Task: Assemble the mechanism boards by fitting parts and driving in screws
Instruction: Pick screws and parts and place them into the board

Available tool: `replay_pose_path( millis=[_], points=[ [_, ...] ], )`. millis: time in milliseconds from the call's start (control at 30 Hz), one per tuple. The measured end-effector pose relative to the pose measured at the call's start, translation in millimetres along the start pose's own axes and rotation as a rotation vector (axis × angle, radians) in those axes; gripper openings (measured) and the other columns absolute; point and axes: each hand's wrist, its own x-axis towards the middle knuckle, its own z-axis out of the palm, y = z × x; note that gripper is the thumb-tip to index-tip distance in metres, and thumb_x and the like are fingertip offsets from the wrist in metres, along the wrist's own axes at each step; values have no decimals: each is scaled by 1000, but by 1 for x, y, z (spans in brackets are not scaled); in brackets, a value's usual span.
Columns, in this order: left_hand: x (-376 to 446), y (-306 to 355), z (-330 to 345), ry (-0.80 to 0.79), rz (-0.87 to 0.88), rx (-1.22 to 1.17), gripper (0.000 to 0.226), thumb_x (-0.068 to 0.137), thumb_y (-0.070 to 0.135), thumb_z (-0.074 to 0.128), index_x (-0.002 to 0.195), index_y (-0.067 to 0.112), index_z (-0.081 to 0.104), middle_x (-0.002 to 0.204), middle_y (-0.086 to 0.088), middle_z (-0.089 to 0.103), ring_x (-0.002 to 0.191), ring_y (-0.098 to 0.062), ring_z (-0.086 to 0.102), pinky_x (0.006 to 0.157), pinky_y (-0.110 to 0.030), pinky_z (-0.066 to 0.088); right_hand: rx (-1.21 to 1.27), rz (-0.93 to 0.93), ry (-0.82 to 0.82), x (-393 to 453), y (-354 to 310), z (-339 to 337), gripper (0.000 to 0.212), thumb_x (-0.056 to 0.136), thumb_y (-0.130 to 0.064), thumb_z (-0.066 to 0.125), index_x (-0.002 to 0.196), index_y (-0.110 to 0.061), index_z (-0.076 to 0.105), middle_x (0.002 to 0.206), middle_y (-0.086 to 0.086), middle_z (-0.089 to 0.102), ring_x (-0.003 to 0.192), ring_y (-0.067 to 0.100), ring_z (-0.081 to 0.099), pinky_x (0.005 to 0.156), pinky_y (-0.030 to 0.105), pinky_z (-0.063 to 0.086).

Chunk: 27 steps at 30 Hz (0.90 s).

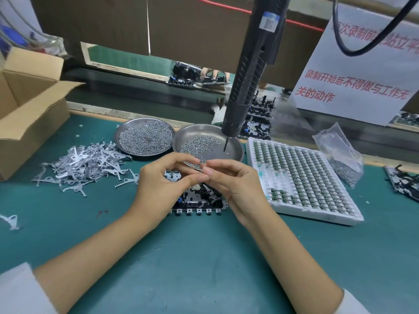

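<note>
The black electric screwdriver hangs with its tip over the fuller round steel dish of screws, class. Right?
Not quite. In the head view the black electric screwdriver hangs with its tip over the emptier round steel dish; the fuller round steel dish sits beside it.

I see my green bench [204, 257] carrying a mechanism board [197, 200], two screw dishes [145, 138], metal levers [86, 166], a parts tray [301, 180], a carton [29, 105]

The surface [204, 257] is teal green. Two dishes, the left dish [144, 138] and the right dish [233, 146], are silver-grey and hold shiny silver screws. The pile of metal levers [84, 165] is pale grey. The tray [301, 180] is white with rows of green-and-silver parts. The screwdriver [249, 71] is black. The box [29, 105] is brown cardboard. The sign [362, 71] is white with red characters. The mechanism board [197, 200] looks black and silver, perhaps with a blue spot.
</note>
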Motion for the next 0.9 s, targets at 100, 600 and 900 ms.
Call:
replay_pose_path(
  millis=[100,600,900],
  points=[
    [0,1,0,0,-7,-18,24,62,36,79,84,34,68,72,11,72,76,-8,70,74,-13,48,5,-2,-8,0,0,-1,17,56,-14,80,73,-15,77,79,6,74,76,17,71,71,24,55],
    [1,1,0,-9,-50,-73,23,61,34,79,82,35,69,73,7,73,74,-12,71,71,-19,53,-10,-39,-27,0,1,-2,15,59,-12,79,74,-15,77,80,7,74,77,18,71,71,24,55],
    [1,3,0,-8,-58,-123,25,59,33,79,82,30,69,72,3,74,71,-14,70,69,-18,52,-257,-244,-9,-3,0,-2,26,76,5,72,78,-21,78,80,1,75,78,13,70,71,21,53]
  ],
)
